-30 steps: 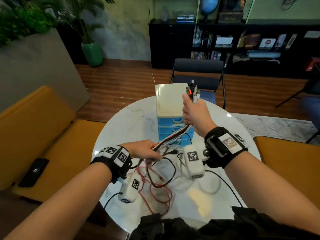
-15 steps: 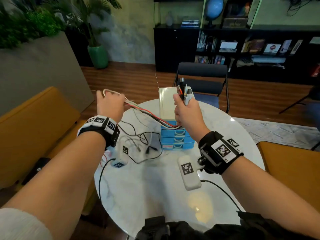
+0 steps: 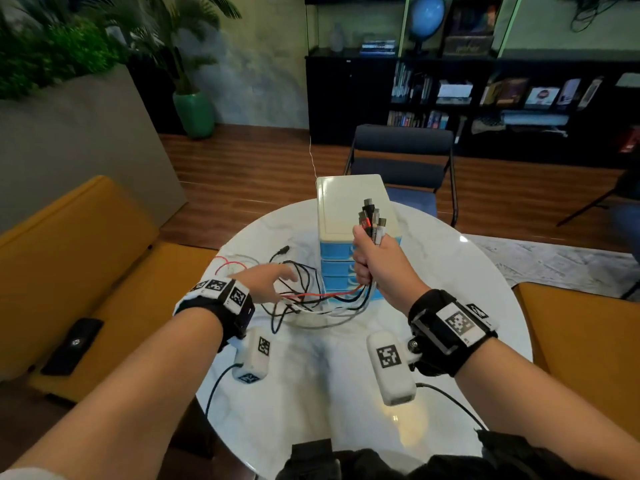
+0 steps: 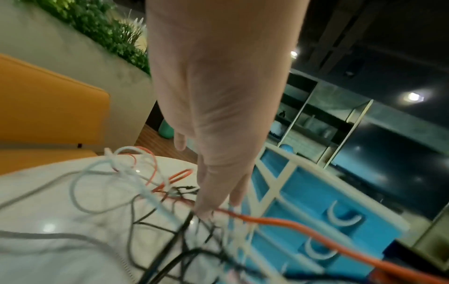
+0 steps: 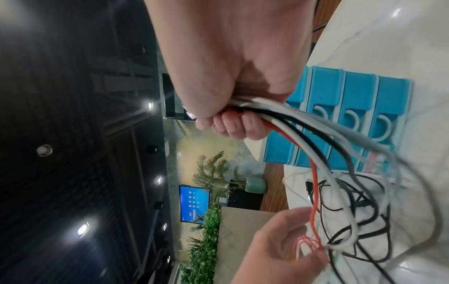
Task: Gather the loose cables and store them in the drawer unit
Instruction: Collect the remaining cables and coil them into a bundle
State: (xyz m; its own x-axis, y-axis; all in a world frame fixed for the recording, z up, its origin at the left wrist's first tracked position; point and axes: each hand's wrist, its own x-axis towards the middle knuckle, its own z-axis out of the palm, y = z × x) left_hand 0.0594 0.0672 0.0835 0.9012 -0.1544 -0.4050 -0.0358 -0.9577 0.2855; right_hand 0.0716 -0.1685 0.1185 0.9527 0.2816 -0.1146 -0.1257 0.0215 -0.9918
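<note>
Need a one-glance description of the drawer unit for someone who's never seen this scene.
Start at the round white marble table between the yellow seats. The drawer unit stands upright near its far edge, in front of the dark chair. It is the only boxy thing there: cream top and frame, blue drawers stacked with pale curved handles.

- My left hand [image 3: 266, 282] has come down from its raised spot out to the left and now reaches flat-fingered over the surface [image 3: 311, 393].
- It has let go of the cables [image 3: 304, 299]; their slack has dropped from a taut span into loose loops lying beside the drawer unit [image 3: 349, 209].
</note>
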